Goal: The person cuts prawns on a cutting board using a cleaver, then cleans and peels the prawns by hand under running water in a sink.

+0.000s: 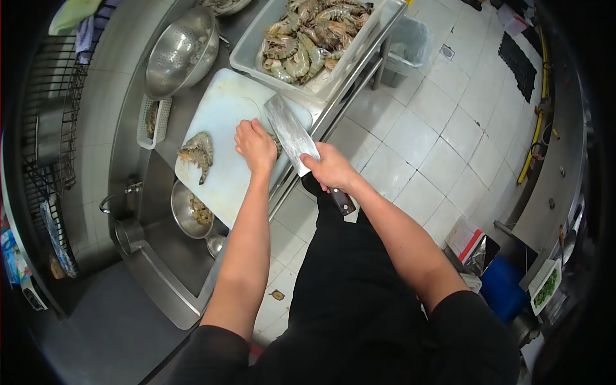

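Note:
My right hand (330, 168) grips a cleaver (287, 131) by its dark riveted handle, the broad blade slanting over the right edge of the white cutting board (224, 106). Over the board, my left hand (255, 146) has its fingers curled. A shrimp (278, 147) shows in part between that hand and the blade; the hand covers the rest of it. To the left of my left hand lies another whole shrimp (199, 154), unheld, on the board.
A clear plastic bin (240, 58) of unpeeled shrimp stands beyond the board. Left are a metal colander (170, 64), a small white basket (144, 128) and a steel bowl (181, 205) holding peeled pieces by the sink (151, 170). A waste bin (410, 48) stands on the tiled floor.

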The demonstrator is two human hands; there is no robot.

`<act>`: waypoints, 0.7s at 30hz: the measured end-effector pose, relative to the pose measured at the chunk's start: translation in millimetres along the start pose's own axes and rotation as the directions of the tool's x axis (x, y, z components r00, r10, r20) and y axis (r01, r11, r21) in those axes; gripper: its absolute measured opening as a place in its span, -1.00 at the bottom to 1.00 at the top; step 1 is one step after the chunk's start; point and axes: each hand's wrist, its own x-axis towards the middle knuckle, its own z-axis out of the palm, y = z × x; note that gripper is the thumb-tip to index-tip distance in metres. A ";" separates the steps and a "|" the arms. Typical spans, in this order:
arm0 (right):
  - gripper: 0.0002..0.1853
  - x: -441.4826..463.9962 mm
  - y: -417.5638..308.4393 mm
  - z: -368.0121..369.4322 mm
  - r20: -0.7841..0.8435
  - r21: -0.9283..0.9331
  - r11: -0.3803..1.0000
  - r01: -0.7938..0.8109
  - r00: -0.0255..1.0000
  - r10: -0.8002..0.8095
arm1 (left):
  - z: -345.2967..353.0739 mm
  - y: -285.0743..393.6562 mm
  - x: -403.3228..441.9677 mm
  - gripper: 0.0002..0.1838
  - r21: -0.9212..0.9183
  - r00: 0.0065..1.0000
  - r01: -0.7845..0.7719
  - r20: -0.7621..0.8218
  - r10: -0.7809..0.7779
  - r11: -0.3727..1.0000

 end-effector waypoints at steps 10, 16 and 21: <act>-0.63 -6.6 -8.2 3.5 -0.008 -0.027 1.000 0.009 1.000 -0.009 | -1.7 4.6 -0.3 -0.71 0.040 1.000 -0.004 0.002 0.004 0.999; -0.62 -34.8 33.4 21.0 -0.143 -0.201 0.967 0.155 0.972 -0.186 | -1.7 3.7 -0.3 -0.75 0.086 0.999 -0.032 0.016 0.030 0.996; -0.63 -7.9 9.3 19.1 -0.151 -0.225 0.970 0.093 0.980 -0.129 | -3.9 5.2 -1.8 -0.75 0.018 0.997 -0.068 0.025 0.067 0.998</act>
